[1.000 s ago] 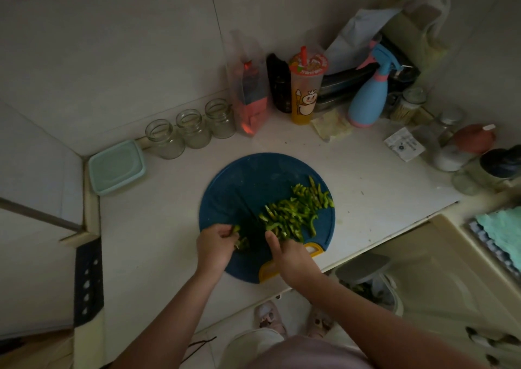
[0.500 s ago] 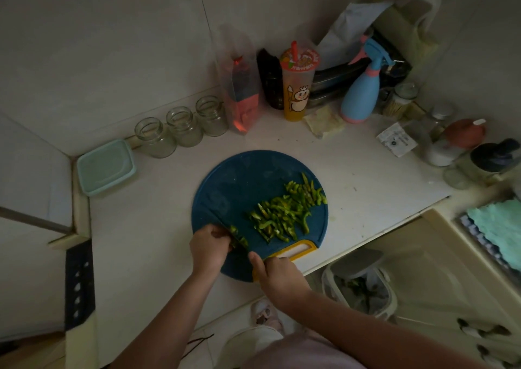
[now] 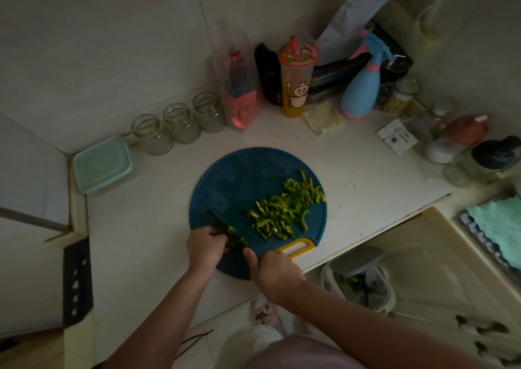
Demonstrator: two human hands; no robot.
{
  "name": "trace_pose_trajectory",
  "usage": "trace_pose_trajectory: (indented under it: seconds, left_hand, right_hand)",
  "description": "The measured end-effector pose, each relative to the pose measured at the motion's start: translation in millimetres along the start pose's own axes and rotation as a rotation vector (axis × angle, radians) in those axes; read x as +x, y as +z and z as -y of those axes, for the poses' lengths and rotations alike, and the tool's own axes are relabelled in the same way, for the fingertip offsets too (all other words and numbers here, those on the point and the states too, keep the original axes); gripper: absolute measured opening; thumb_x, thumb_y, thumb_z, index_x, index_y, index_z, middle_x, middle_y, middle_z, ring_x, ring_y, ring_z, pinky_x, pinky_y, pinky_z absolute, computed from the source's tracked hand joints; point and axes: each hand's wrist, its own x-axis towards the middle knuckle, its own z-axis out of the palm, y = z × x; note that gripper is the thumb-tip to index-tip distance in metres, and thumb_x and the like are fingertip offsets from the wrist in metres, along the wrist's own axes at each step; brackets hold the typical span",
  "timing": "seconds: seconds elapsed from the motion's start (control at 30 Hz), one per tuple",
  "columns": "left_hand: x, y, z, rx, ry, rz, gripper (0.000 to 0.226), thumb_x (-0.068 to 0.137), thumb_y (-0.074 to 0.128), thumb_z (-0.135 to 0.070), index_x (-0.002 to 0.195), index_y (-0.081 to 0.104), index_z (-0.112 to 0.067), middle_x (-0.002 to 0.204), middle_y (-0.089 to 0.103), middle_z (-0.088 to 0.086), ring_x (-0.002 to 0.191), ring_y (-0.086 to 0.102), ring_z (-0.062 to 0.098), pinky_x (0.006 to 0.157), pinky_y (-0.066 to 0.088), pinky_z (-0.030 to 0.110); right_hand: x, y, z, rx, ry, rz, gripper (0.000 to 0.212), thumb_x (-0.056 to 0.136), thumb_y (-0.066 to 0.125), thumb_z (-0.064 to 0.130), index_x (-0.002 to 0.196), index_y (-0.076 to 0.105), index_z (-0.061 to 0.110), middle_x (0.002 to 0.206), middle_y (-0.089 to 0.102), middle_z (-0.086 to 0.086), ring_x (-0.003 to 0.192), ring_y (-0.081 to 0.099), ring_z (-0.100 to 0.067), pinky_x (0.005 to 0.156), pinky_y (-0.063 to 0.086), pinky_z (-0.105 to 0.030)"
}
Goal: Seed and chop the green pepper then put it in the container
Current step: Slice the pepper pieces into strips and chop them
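Note:
A round dark blue cutting board [image 3: 242,176] with a yellow handle lies on the white counter. A heap of green pepper strips [image 3: 284,208] covers its right half. My left hand [image 3: 205,244] pins a small remaining piece of green pepper [image 3: 235,236] at the board's near-left edge. My right hand [image 3: 270,270] grips a dark knife [image 3: 217,222] whose blade runs up and left beside the pepper piece; its handle is hidden in my fist. A pale green lidded container [image 3: 101,165] sits at the counter's far left corner.
Three glass jars [image 3: 180,123], a pink packet, a cartoon drink cup [image 3: 297,81] and a blue spray bottle [image 3: 361,86] line the back wall. More jars crowd the right end. A bin [image 3: 361,281] stands below the counter edge. A knife block [image 3: 76,281] sits at left.
Both hands have slid slightly toward the near-left edge of the board, away from the heap of strips. The pepper piece under my left hand looks shorter.

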Motion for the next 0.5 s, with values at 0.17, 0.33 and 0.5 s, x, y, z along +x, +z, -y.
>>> trace_pose_trajectory:
  seconds: [0.17, 0.33, 0.5]
  left_hand:
    - [3.6, 1.7, -0.4, 0.009, 0.007, 0.013, 0.015, 0.078, 0.065, 0.003, 0.092, 0.072, 0.003, 0.078, 0.070, 0.016, 0.064, 0.067, 0.026, 0.076, 0.058, 0.039]
    - [7.1, 2.2, 0.1, 0.000, 0.004, 0.034, 0.013, 0.077, 0.067, 0.003, 0.088, 0.073, 0.001, 0.067, 0.068, 0.008, 0.068, 0.069, 0.029, 0.077, 0.058, 0.043]
    - [4.9, -1.4, 6.9, 0.015, 0.035, 0.057, 0.019, 0.075, 0.069, 0.002, 0.070, 0.069, -0.016, 0.072, 0.070, 0.005, 0.072, 0.070, 0.026, 0.078, 0.058, 0.045]
  right_hand:
    - [29.6, -4.2, -17.0, 0.006, -0.088, 0.058, 0.066, 0.073, 0.056, 0.005, 0.132, 0.031, -0.010, 0.067, 0.061, -0.022, 0.053, 0.060, -0.029, 0.045, 0.028, -0.025]
    - [25.2, -2.7, 1.4, 0.035, -0.073, 0.089, 0.056, 0.102, 0.018, 0.044, 0.123, 0.049, 0.003, 0.083, 0.053, -0.016, 0.074, 0.052, -0.025, 0.071, 0.037, -0.036]
    - [27.6, 12.4, 15.6, -0.084, 0.052, 0.068, 0.064, 0.097, 0.023, 0.058, 0.097, 0.060, 0.006, 0.100, 0.064, -0.018, 0.095, 0.061, -0.033, 0.075, 0.045, -0.037]
